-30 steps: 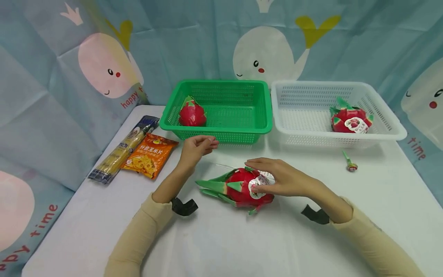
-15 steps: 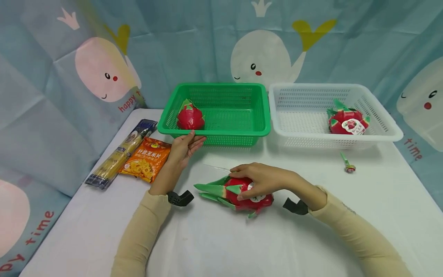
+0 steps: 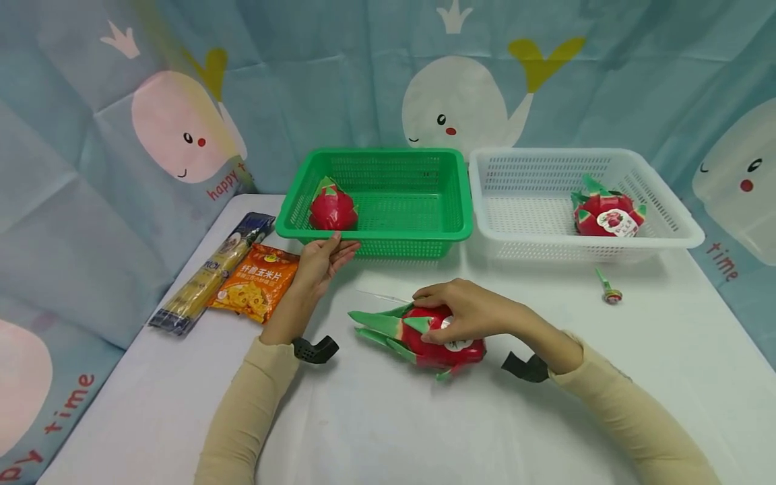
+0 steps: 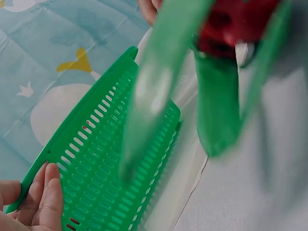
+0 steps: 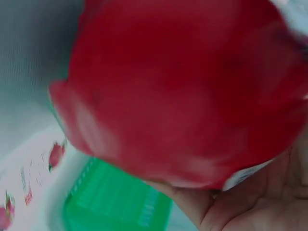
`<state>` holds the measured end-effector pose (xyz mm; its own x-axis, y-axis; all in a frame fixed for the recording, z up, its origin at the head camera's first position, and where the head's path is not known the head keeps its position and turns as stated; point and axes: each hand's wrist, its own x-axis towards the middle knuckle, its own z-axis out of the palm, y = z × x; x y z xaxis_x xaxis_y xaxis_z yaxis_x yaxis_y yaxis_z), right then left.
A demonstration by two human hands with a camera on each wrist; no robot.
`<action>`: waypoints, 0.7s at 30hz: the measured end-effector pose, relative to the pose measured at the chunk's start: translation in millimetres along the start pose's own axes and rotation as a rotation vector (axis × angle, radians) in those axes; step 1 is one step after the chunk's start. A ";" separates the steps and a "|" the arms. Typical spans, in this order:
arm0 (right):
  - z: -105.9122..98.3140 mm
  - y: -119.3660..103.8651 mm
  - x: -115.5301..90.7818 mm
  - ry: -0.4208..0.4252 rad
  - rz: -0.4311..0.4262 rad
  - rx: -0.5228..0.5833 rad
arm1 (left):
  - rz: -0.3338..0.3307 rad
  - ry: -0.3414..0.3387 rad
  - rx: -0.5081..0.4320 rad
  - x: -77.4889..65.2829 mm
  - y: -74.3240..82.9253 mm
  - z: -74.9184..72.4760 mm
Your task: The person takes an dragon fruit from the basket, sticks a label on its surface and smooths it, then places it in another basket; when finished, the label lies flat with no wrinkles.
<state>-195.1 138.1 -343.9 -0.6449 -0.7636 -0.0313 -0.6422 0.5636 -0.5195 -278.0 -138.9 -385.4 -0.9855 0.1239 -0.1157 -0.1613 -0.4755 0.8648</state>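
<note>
My left hand (image 3: 318, 266) pinches the near left rim of the green basket (image 3: 406, 236), thumb on top and fingers underneath; in the left wrist view they lie on either side of the rim. My right hand (image 3: 469, 310) grips a red dragon fruit (image 3: 433, 353) from above, fingers over its far side and thumb on the near side. The fruit's long green leaves point left, and a white label shows partly under the hand. In the right wrist view the red dragon fruit (image 5: 183, 96) fills most of the picture and hides the fingertips.
Another dragon fruit (image 3: 333, 210) sits in the green basket's left end. On the right, a white basket (image 3: 527, 236) holds a labelled dragon fruit (image 3: 597, 209). A lollipop (image 3: 612, 295) lies before it. An orange snack bag (image 3: 257, 283) and a spaghetti pack (image 3: 209, 276) lie left.
My left hand has moved forward and left onto the green basket's rim. My right hand has come down and closed round the dragon fruit, which has shifted slightly right.
</note>
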 end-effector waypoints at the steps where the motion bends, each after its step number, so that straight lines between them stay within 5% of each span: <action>1: -3.5 0.5 -2.3 0.014 0.022 0.021 | 0.002 -0.001 0.002 0.1 -0.1 -0.2; 9: -57.3 10.2 -24.8 0.245 0.176 0.098 | 0.012 -0.025 0.026 0.1 -0.1 0.2; 16: -122.2 30.6 -41.2 0.504 0.505 0.116 | 0.021 -0.019 0.050 -1.7 0.4 0.0; 21: -146.3 65.5 -44.8 0.693 0.665 0.161 | 0.010 -0.012 0.057 -3.4 0.2 2.1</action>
<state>-268.8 255.3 -251.6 -0.9894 0.0789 0.1223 -0.0275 0.7237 -0.6895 -274.6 -137.5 -383.9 -0.9863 0.1301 -0.1014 -0.1480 -0.4264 0.8924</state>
